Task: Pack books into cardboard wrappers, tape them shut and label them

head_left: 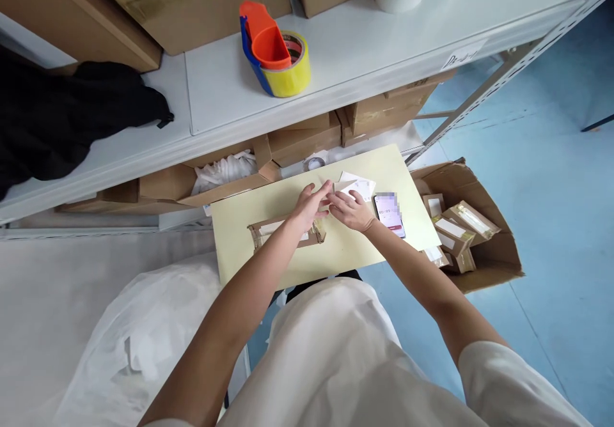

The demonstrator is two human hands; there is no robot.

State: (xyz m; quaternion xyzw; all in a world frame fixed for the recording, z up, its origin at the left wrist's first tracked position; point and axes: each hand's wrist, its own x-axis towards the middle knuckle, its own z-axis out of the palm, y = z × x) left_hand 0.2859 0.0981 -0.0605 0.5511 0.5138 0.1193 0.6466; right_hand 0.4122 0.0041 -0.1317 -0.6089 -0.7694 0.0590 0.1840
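The work appeared to be partway through, judging by how things lay. A long brown cardboard box with clear tape at its ends (263, 228) rested on the pale yellow rectangular table (336, 253), toward its left side and partly hidden beneath the left forearm. A white label showed on its upper face, so labelling seemed at least begun there; whether every flap was sealed could not be told.

Beside the table's right edge, a large open brown cardboard carton (496, 264) held several small brown cardboard boxes with white labels and shiny tape (453, 232). Those looked finished, whereas the box on the table had not yet joined them. A few flat white paper slips with faint print (363, 188) lay near the table's far edge, just beyond the right hand, and suggested that some paper remained unused.

The left hand (311, 206) had its grip partly open, with the fingers spread beyond the near box. The right hand (350, 210) came close to it, its fingers loosely bent and reaching toward the left fingertips. Whether either grip pinched a thin slip between them could not be made out. A pale-screened smartphone (389, 215) lay just right of the right hand. The red and blue tape dispenser with a yellow roll (275, 53) stood on the white shelf (345, 50), out of both hands' hold.
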